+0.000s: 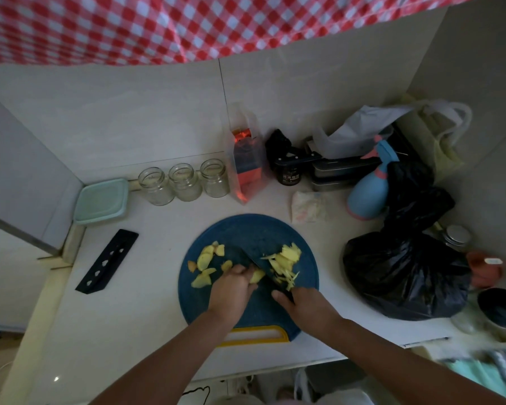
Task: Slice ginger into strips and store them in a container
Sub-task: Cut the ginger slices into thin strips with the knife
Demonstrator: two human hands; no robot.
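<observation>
Yellow ginger piece (257, 276) at the centre of the board, and I read the left hand (234, 290) as clamping it: fingers curled over the top, knuckles toward the blade. Right hand (307, 308) is wrapped round the handle of the knife (260, 264). The dark blade runs from 5 o'clock up toward 11 o'clock and lies right against the held piece.

My call on handling: that piece is small, light and stiff, fibrous rather than brittle, with cut faces that are probably damp and slippery. I'd take it from the top, flat face down, with the fingertips tucked back. There's little left to hold and the edge is close.

Moving outward, the ginger strips (284, 264) are heaped at 3 o'clock of the blade. They look thin and bendy, so I'd gather them in a loose pinch. The ginger slices (208, 264) wait uncut at 9 o'clock, all on the blue cutting board (246, 229).

Off the board, three open glass jars (184, 182) stand at 11 o'clock. A teal lidded container (103, 200) sits at 10 o'clock and a black knife sheath (107, 261) at 9. A black bin bag (403, 276) crowds in at 3 o'clock.
</observation>
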